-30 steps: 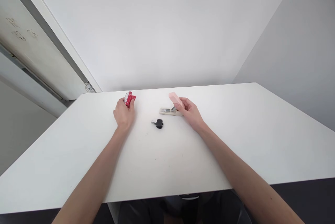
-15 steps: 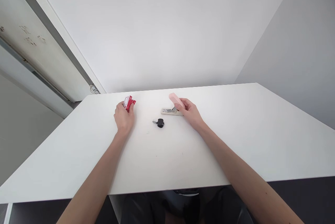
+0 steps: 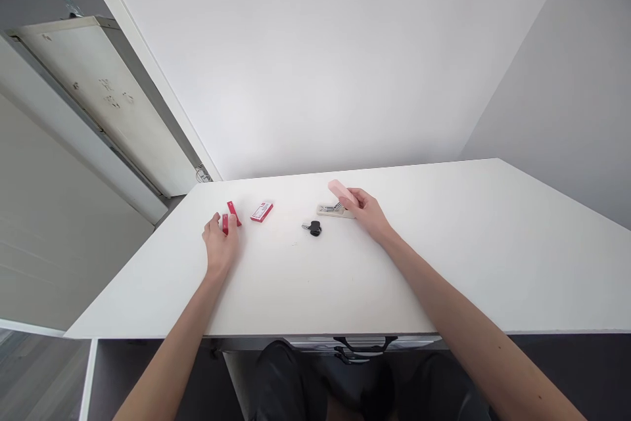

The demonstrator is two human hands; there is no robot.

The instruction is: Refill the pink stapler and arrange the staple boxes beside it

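Observation:
Thumb and fingers of my left hand (image 3: 220, 247) close around a small red cardboard piece (image 3: 225, 224), low over the left of the table. A second red strip (image 3: 233, 212) shows just past the thumb; whether the two are joined I cannot tell. A flat red-and-white small box (image 3: 261, 211) lies to the right of that hand. My right hand (image 3: 369, 214) grips the pink top arm of a stapler (image 3: 341, 192), which is swung up from its pale base (image 3: 327, 210). The base rests on the table and its metal parts show.
A key with a black head (image 3: 315, 228) lies on the white table (image 3: 305, 296) in front of the stapler. Behind the table rises a white wall (image 3: 335, 79). Black drawer handles (image 3: 365, 347) show under the front edge, above my knees.
The red-and-white box has left my left hand and now lies on the table. That hand has moved left and nearer, with red pieces at its fingers. My right hand still holds the stapler's arm.

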